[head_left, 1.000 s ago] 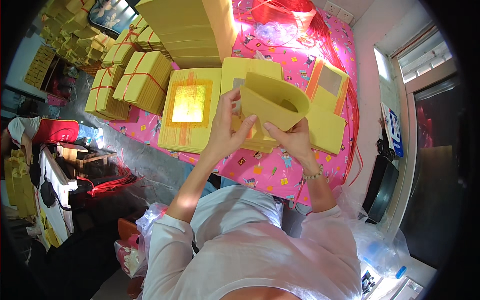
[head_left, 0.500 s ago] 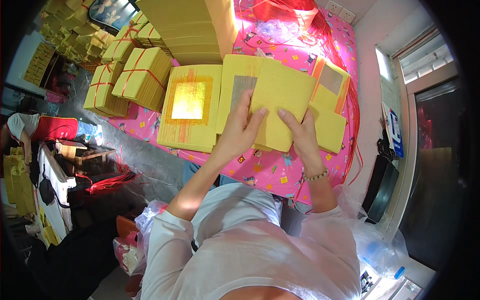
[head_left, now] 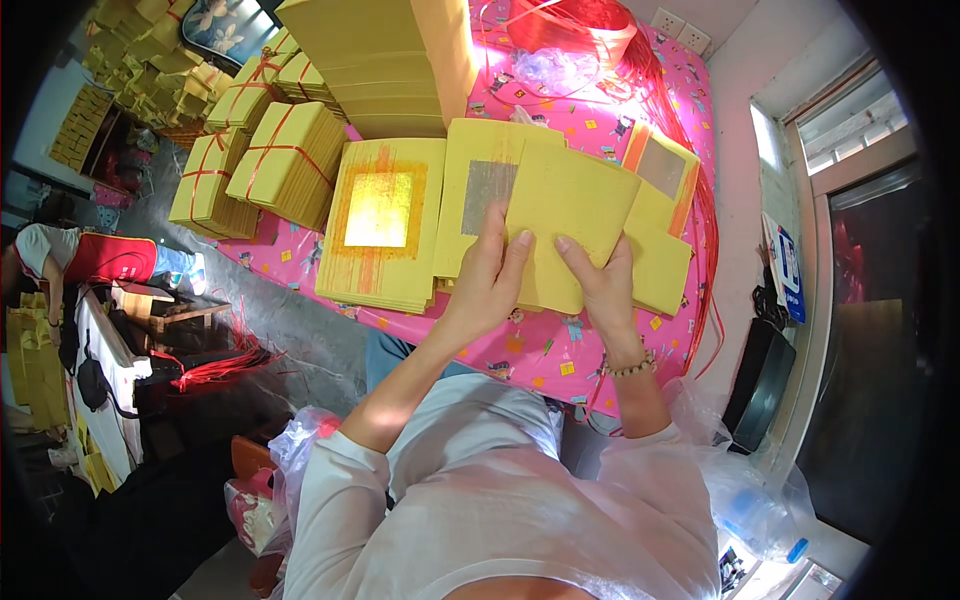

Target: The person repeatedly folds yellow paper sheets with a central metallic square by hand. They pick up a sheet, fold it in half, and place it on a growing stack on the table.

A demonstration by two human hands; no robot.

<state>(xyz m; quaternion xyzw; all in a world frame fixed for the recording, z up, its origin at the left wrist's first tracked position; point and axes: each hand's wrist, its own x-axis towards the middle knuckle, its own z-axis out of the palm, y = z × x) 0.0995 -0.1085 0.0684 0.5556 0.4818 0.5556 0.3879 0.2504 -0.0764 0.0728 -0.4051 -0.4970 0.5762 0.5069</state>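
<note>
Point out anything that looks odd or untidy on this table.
Loose red strips trail down the right side of the pink tablecloth, curling past its edge, which looks untidy. The yellow paper between the left hand and right hand shows no visible damage.

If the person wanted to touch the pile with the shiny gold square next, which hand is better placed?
Probably the left hand: it is nearer that yellow pile. The right hand is farther away, on the other side of the yellow paper both hands are holding.
</note>
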